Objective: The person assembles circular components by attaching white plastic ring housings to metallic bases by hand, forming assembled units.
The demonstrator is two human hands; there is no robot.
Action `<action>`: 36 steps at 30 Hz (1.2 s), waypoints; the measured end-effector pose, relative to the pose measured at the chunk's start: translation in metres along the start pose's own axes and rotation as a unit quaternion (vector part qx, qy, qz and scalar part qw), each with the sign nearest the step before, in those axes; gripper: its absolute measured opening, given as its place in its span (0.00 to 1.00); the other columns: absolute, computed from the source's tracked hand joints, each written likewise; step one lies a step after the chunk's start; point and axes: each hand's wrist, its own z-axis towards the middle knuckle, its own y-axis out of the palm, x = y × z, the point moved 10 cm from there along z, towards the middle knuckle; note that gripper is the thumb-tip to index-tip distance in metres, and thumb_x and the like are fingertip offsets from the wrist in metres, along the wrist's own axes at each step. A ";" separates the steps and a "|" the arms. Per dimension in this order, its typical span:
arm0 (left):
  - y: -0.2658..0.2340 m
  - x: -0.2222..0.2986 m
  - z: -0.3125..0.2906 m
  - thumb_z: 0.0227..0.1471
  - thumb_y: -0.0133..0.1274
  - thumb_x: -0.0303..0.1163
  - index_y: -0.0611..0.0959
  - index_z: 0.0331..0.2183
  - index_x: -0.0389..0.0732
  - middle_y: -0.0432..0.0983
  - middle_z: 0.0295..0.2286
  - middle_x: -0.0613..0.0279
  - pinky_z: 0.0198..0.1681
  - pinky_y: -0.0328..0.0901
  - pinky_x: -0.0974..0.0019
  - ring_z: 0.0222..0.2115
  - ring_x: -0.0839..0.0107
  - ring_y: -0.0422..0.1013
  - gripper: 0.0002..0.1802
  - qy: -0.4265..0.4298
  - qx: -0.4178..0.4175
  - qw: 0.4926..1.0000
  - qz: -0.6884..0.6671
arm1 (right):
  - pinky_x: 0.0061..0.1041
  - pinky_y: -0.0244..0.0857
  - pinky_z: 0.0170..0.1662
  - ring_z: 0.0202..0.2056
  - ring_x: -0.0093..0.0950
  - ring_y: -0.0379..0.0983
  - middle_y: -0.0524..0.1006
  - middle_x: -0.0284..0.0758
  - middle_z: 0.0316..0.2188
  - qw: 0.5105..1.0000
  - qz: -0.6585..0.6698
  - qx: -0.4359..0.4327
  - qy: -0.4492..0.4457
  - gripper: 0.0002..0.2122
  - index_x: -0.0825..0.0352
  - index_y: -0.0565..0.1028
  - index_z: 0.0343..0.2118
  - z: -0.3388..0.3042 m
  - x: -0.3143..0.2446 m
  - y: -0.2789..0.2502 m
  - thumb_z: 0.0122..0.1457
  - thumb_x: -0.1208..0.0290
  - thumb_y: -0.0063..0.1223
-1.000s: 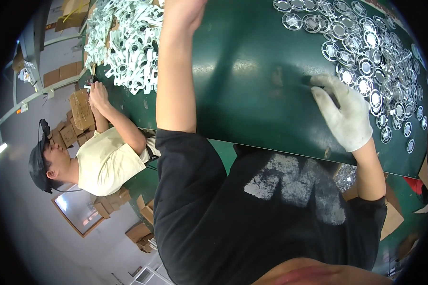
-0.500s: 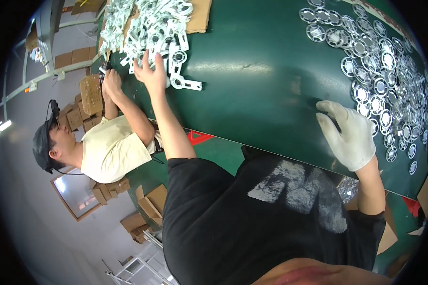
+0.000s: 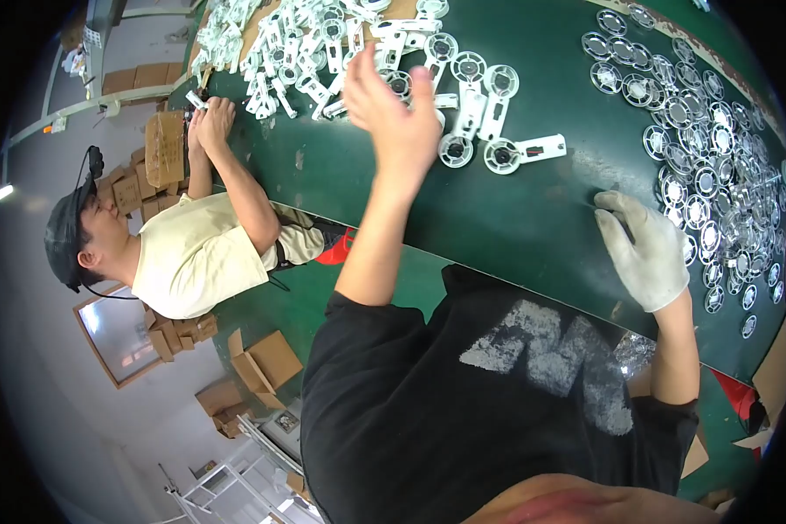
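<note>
My bare left hand is over the near edge of a loose pile of white plastic parts. Its fingers are spread, and nothing shows gripped in them. Each part has a round spoked ring on a flat handle. Several lie to the right of this hand, among them a part with its handle pointing right. My right hand, in a pale glove, rests at the green tabletop with thumb and fingers apart, holding nothing visible. Just beyond it spreads a heap of clear and silvery round discs.
A co-worker at the left end of the green table handles a small white piece. Brown cardboard lies under the pile's far side. Open cartons stand on the floor at lower left.
My left hand has moved right, and several white parts have slid right with it, spreading out over the tabletop. My gloved right hand has hardly moved.
</note>
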 end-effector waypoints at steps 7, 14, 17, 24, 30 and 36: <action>-0.119 -0.137 0.155 0.55 0.56 0.50 0.83 0.46 0.40 0.74 0.49 0.46 0.55 0.61 0.47 0.49 0.44 0.68 0.25 0.041 0.173 0.973 0.147 | 0.36 0.73 0.33 0.29 0.39 0.80 0.82 0.40 0.27 0.999 -0.012 0.008 -0.043 0.07 0.62 0.79 0.39 -0.002 -0.007 0.004 0.59 0.69 0.59; -0.035 -0.258 0.164 0.48 0.56 0.65 0.73 0.61 0.62 0.61 0.64 0.48 0.67 0.38 0.31 0.66 0.36 0.46 0.41 -0.141 -0.045 0.981 0.127 | 0.36 0.73 0.32 0.28 0.38 0.80 0.81 0.38 0.25 0.999 -0.037 0.004 -0.031 0.06 0.61 0.79 0.38 -0.002 -0.003 0.004 0.59 0.68 0.59; -0.033 -0.226 0.136 0.51 0.56 0.58 0.81 0.54 0.46 0.71 0.56 0.46 0.67 0.44 0.46 0.61 0.41 0.57 0.35 -0.074 -0.004 0.980 0.186 | 0.35 0.73 0.31 0.27 0.37 0.80 0.81 0.38 0.25 0.998 -0.036 0.014 -0.046 0.06 0.61 0.79 0.38 -0.003 -0.006 0.003 0.59 0.68 0.60; -0.030 -0.111 0.056 0.54 0.59 0.48 0.81 0.50 0.42 0.72 0.53 0.51 0.63 0.52 0.41 0.58 0.40 0.57 0.27 -0.001 0.029 0.992 0.124 | 0.33 0.73 0.30 0.25 0.36 0.79 0.80 0.37 0.23 0.997 -0.045 0.016 -0.065 0.07 0.62 0.80 0.38 0.001 -0.011 0.004 0.57 0.69 0.61; -0.021 -0.063 0.039 0.58 0.57 0.45 0.77 0.55 0.46 0.66 0.53 0.46 0.62 0.49 0.42 0.59 0.47 0.55 0.27 0.022 0.012 0.995 0.093 | 0.34 0.73 0.33 0.27 0.36 0.80 0.81 0.37 0.25 0.998 -0.050 0.000 -0.027 0.07 0.61 0.80 0.38 0.005 -0.002 0.006 0.58 0.68 0.60; -0.116 -0.193 0.112 0.56 0.54 0.53 0.83 0.48 0.46 0.77 0.47 0.48 0.53 0.63 0.45 0.50 0.47 0.70 0.25 -0.051 0.151 0.943 0.293 | 0.35 0.73 0.43 0.41 0.36 0.78 0.80 0.35 0.40 0.995 -0.026 0.049 -0.085 0.14 0.61 0.78 0.44 0.000 -0.011 0.000 0.53 0.75 0.62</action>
